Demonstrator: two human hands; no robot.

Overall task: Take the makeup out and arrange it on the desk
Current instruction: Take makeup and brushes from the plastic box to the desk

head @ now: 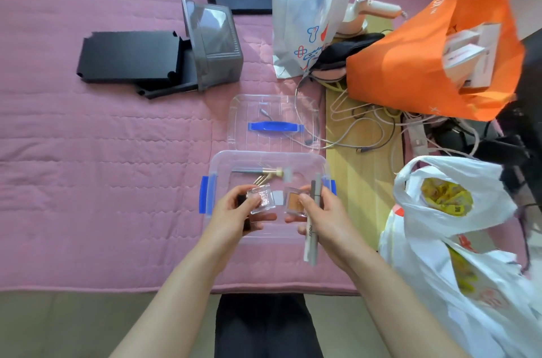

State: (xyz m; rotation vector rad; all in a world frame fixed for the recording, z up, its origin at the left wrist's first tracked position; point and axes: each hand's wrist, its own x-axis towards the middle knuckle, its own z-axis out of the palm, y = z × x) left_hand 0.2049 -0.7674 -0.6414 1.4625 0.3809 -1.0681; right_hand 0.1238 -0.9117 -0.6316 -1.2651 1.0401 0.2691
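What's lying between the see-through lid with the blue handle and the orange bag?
Head view: a tangle of pale cables on a light wooden board lies between the clear lid and the orange bag.

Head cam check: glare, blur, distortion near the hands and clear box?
Head view: soft even light, faint shadows; mild sheen on the clear lid and clear box rim; glitter eyeshadow in left hand slightly soft, print on the pen in right hand legible; fisheye stretches the orange bag at top right.
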